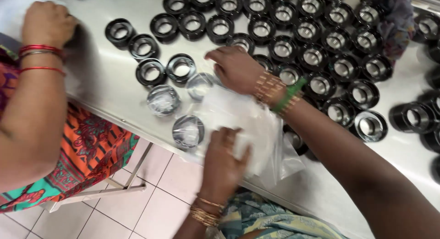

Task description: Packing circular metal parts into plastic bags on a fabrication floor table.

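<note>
My left hand (223,158) lies on a pile of clear plastic bags (256,124) at the table's near edge, fingers pressing into it. My right hand (236,67) reaches over the far end of the pile with its fingers curled down and hidden. It is nearest a black ring wrapped in a clear bag (199,85). Two more bagged rings (162,100) (188,130) lie left of the pile. Several bare black metal rings (283,48) cover the steel table (105,78) behind my right hand.
Another person sits at the left in an orange patterned garment, a hand (48,23) with red bangles resting on the table. A crumpled cloth (396,19) lies among the rings at the back right. Pink floor tiles (151,193) show below the table edge.
</note>
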